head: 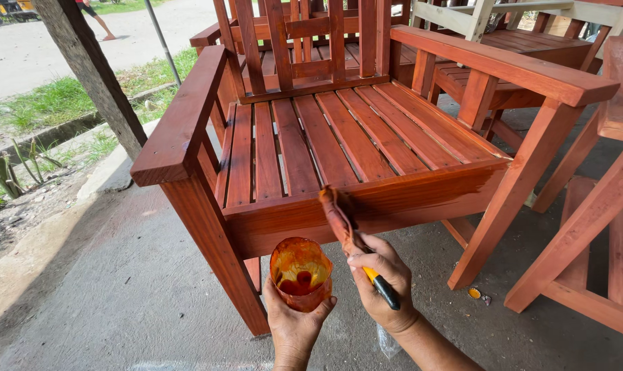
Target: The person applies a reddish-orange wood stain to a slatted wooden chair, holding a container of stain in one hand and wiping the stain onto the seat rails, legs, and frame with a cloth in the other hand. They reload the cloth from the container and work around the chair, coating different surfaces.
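In our right hand [383, 282] the grip is closed around a brush [346, 230] with a yellow and black handle; its stained bristles rest on the front rail [394, 203] of the red-brown wooden chair [325, 144], near the middle of the rail. In our left hand [294, 323] the grip is closed from below around a clear plastic cup [301, 273], smeared orange, with a little dark red stain at the bottom. The cup stands just left of the brush, below the rail.

We judge that the step in hand is the coating of the front rail: its right part shines wet, while the left part looks more dull. The next stroke calls for even pressure along the grain and probably a new dip into the cup, since the bristles look rather dry.

Around us, the seat slats [304, 148] and the armrests are already coloured. A second chair [600, 206] stands near on the right, and more chairs are far behind. A wooden post [95, 75] rises on the left beside grass. The right leg of the chair is close to the neighbour chair, so the elbow has little room there. Small scraps lie on the concrete floor [119, 295].
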